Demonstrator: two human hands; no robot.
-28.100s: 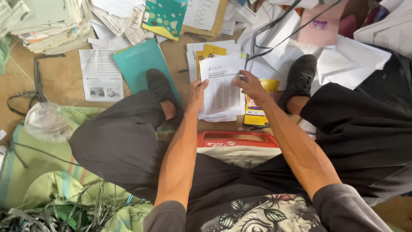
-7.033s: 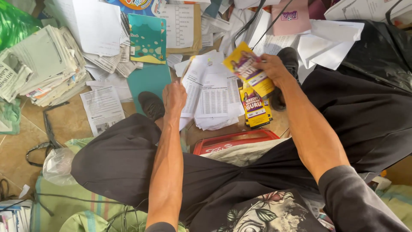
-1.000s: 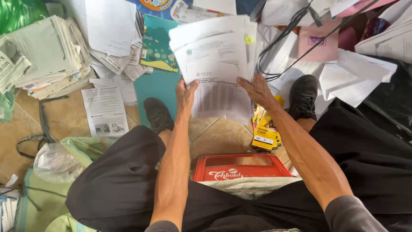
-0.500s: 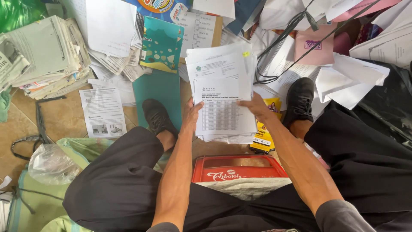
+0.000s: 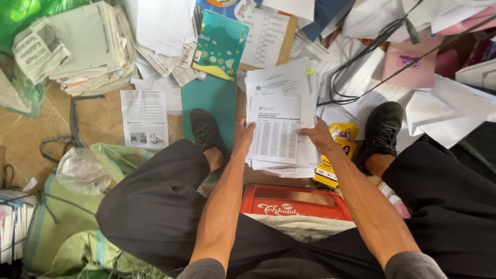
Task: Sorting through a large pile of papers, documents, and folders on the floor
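A stack of printed papers sits low over the floor, between the person's two black shoes. The top sheet carries a table of small rows, and more sheets fan out behind and below it. The left hand grips the stack's left edge, fingers closed on it with the thumb on top. The right hand clamps the right edge the same way.

Just under the right hand lie yellow booklets, partly covered by the stack. Near the person's lap stands a red plastic crate. The left shoe rests on a teal folder; the right shoe stands on loose white sheets.

Further out, a single printed page lies flat left of the folder. A pile of newspapers fills the upper left corner of the floor. A pink envelope and black cables lie toward the upper right.
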